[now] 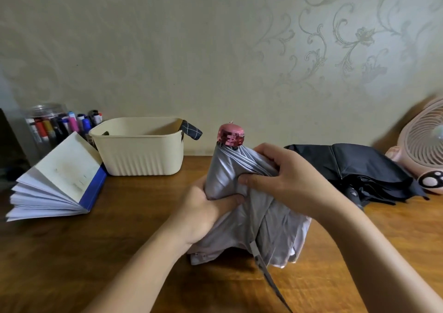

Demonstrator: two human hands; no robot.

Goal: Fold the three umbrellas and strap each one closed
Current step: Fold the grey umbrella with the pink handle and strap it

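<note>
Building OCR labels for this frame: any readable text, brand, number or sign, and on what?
None can be read.
Open book: faint marks on the top page, too blurred to read.
Markers in the jar: any label print is too small to read.
Black umbrella: pale mark on its handle, illegible.
Pink fan: a paw-print picture on the base, no words.
Grey umbrella, cream basket: no text visible.

The fan (424,145) is cut off at the right edge.
</note>
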